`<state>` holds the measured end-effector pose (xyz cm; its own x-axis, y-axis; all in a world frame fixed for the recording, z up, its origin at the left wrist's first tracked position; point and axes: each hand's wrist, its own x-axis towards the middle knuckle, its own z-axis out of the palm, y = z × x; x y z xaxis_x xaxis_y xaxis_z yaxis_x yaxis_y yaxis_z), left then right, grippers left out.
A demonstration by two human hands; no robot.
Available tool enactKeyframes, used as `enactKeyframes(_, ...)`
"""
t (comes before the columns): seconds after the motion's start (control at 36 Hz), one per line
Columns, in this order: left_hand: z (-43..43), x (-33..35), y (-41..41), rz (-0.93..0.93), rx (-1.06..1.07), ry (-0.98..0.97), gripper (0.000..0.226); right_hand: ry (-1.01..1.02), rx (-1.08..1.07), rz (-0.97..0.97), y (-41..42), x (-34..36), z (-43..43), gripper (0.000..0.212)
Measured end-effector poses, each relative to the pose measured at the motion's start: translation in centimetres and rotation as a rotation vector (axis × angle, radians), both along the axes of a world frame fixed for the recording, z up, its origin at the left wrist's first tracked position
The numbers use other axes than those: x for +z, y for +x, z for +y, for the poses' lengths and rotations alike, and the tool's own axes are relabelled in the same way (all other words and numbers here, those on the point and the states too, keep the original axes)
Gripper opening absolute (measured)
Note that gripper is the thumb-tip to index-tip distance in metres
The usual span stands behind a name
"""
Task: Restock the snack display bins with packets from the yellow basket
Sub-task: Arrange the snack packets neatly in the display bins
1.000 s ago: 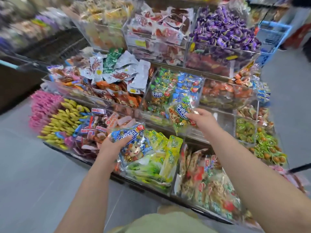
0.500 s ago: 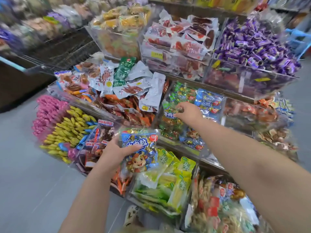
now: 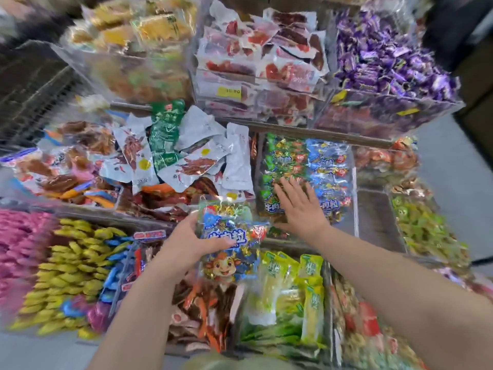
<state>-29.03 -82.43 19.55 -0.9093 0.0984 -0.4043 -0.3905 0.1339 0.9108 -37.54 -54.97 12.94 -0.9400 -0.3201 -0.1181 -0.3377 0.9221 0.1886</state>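
My left hand point(image 3: 186, 243) grips a blue snack packet point(image 3: 230, 252) with a cartoon cow on it, held in front of the display's lower tier. My right hand point(image 3: 300, 206) lies flat with fingers spread on the green and blue packets point(image 3: 324, 166) inside a clear middle-tier bin point(image 3: 353, 182). The packets in that bin look like the one I hold. The yellow basket is out of view.
Clear bins surround the hands: white and green pouches point(image 3: 186, 153) to the left, red-and-white packets point(image 3: 266, 68) and purple candies point(image 3: 386, 68) above, yellow candies point(image 3: 74, 268) and pale green packets point(image 3: 288, 295) below. Grey floor lies left and right.
My right hand has let go of the green packet it carried into the bin and now lies flat on the pile. The left hand has lifted its blue packet closer to the bin.
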Motion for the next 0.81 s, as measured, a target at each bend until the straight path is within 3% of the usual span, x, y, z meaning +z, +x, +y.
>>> enactKeyframes(0.06,-0.2,0.0,-0.7,0.022,-0.043,0.019,0.076,0.056,-0.032,-0.019,-0.1,-0.3,-0.2,0.105)
enactKeyframes(0.14,-0.3,0.0,-1.6,0.016,-0.082,0.044,0.086,0.013,-0.134,-0.042,-0.8,-0.4,-1.2,0.099)
enactKeyframes(0.25,-1.0,0.0,-2.4,0.03,-0.138,0.048,0.075,-0.004,-0.218,-0.077,-2.0,-0.2,-2.3,0.1)
enactKeyframes(0.47,-1.2,-0.4,-3.1,0.027,-0.195,0.037,0.106,-0.084,-0.183,-0.073,-0.9,0.9,-2.0,0.102)
enactKeyframes(0.53,-0.7,-0.7,-3.3,0.016,-0.221,0.064,0.104,-0.29,-0.151,0.001,0.3,2.0,-2.2,0.093)
enactKeyframes(0.58,-0.1,-1.0,-3.1,0.015,-0.265,0.106,0.09,-0.681,-0.193,0.034,1.8,3.8,-2.6,0.065)
enactKeyframes(0.67,1.1,-1.3,-3.0,-0.017,-0.281,0.142,0.101,-1.377,-0.482,-0.294,3.5,7.2,-3.4,0.026)
enactKeyframes(0.69,1.6,-1.4,-2.9,-0.026,-0.295,0.165,0.104,-1.478,-0.554,-0.439,3.7,7.7,-3.3,0.019)
enactKeyframes(0.75,2.5,-1.2,-2.9,-0.038,-0.34,0.195,0.105,-1.417,-0.504,-0.632,4.0,8.0,-3.0,0.019)
enactKeyframes(0.81,3.4,-1.2,-2.9,-0.048,-0.362,0.176,0.103,-1.396,-0.5,-0.643,4.2,7.8,-2.4,0.029)
